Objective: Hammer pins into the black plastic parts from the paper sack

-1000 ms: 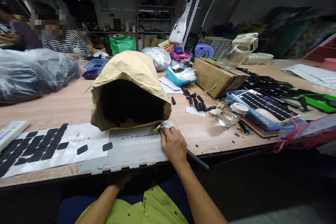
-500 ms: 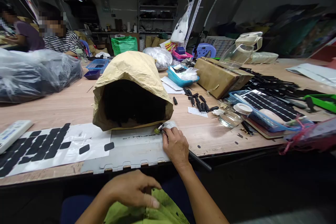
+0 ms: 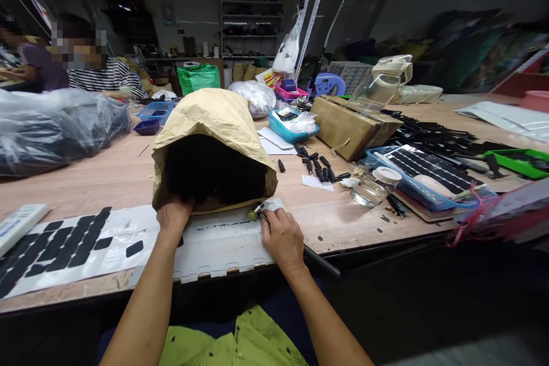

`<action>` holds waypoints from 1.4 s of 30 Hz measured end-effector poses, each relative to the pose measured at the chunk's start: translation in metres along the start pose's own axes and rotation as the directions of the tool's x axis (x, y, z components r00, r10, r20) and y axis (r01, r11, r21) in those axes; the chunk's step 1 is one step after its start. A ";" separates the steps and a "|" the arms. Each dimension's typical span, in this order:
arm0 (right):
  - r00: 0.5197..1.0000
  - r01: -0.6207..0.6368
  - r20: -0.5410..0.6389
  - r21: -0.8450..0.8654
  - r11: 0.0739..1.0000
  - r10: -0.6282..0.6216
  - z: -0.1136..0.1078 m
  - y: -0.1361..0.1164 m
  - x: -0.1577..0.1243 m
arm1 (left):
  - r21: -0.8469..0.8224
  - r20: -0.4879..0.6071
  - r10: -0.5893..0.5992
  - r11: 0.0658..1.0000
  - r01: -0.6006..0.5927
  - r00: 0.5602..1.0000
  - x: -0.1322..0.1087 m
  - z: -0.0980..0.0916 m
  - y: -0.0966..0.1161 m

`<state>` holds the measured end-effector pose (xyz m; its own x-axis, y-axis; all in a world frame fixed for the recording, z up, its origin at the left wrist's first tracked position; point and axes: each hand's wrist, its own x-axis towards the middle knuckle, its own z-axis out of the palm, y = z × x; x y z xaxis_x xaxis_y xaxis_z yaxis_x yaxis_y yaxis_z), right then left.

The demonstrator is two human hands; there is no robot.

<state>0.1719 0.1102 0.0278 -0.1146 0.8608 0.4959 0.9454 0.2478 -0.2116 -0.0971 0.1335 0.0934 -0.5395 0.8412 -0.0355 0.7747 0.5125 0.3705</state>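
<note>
A big brown paper sack (image 3: 214, 126) lies on its side on the wooden table (image 3: 107, 177), its dark mouth facing me. My left hand (image 3: 174, 214) reaches into the lower left of that mouth; its fingertips are hidden inside. My right hand (image 3: 283, 237) rests on a grey-white sheet (image 3: 218, 246) at the table's front edge, closed around a thin black tool (image 3: 317, 260) with a metal, yellow-green tip (image 3: 256, 211) near the sack's lower right corner.
White backing sheet with several black pads (image 3: 64, 243) lies left. A dark plastic-wrapped bundle (image 3: 55, 126) sits far left, two people behind it. To the right are black pens (image 3: 319, 166), a glass jar (image 3: 371, 191), a cardboard box (image 3: 347, 123) and a solar panel in a blue tray (image 3: 424, 171).
My left hand has risen from my lap to the table and gone into the sack's mouth. My right hand has stayed put with the tool.
</note>
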 end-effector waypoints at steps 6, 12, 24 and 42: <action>1.000 -0.011 0.010 -0.007 1.000 0.011 -0.001 -0.001 0.000 | -0.045 -0.086 0.152 0.987 -0.156 0.985 -0.027 -0.005 0.000; 1.000 -0.005 -0.009 -0.007 1.000 0.005 0.001 0.000 -0.001 | -0.300 0.117 0.599 0.781 -0.547 0.792 -0.050 0.015 0.000; 1.000 -0.005 0.000 0.016 1.000 0.005 -0.001 0.000 -0.001 | -0.382 0.209 0.584 0.787 -0.485 0.784 -0.051 0.032 0.000; 0.999 0.026 -0.049 0.423 0.906 -0.005 -0.020 -0.017 -0.005 | -0.494 0.149 0.626 0.718 -0.491 0.765 -0.050 0.037 -0.004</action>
<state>0.1628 0.0932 0.0459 -0.1047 0.8366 0.5377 0.7240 0.4348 -0.5355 -0.0607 0.0958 0.0593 0.1214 0.9904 0.0662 0.6574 -0.1302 0.7422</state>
